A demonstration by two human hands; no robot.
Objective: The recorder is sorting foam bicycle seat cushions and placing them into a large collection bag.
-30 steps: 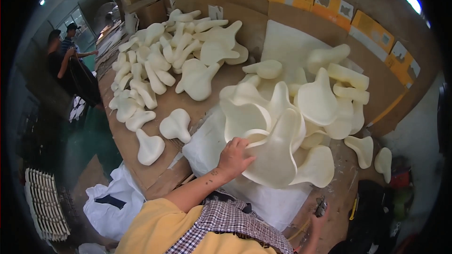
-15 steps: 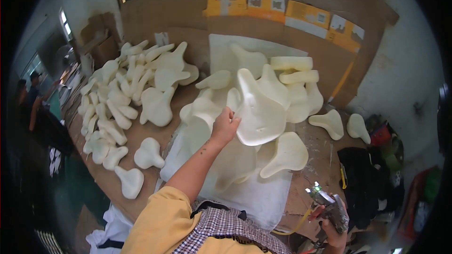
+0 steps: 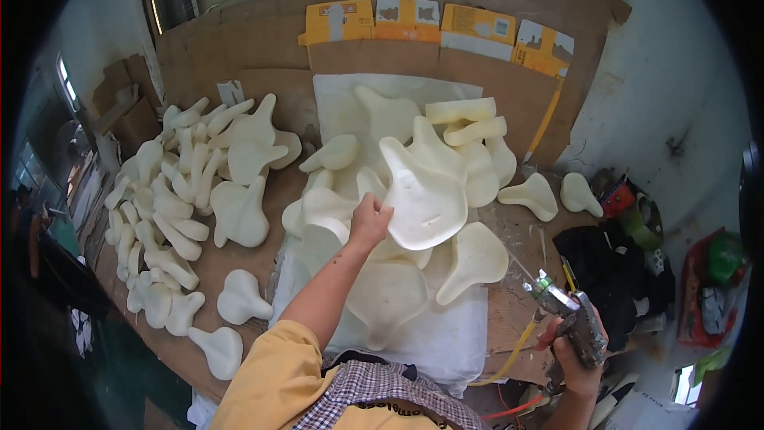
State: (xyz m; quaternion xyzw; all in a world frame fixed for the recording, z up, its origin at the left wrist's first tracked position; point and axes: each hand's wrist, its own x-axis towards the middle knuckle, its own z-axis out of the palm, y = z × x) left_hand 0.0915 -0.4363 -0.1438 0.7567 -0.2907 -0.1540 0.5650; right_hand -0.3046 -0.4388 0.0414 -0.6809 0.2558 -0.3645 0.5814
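A cream foam saddle pad (image 3: 426, 205) is tilted up in front of me, its hollow underside facing me. The fingers of my left hand (image 3: 371, 223) are closed on its left edge. At the lower right my right hand (image 3: 579, 368) is wrapped round the grip of a metal spray gun (image 3: 585, 328), whose nozzle points up and left toward the pads. A yellow hose (image 3: 519, 349) runs down from the gun. More pads lie around the held one, including a pad (image 3: 476, 261) just right of it and a pad (image 3: 387, 299) below it.
A large heap of foam pads (image 3: 171, 191) covers the table's left side. Pads rest on a white sheet (image 3: 458, 342) over cardboard (image 3: 509, 295). Cardboard panels (image 3: 263, 48) stand behind. Black cloth (image 3: 601, 271) and a red bag (image 3: 692, 310) lie at right.
My view has shifted, so the scene sits further left. The spray gun has risen closer to the pads in my right hand. My left hand keeps its hold on the same pad.
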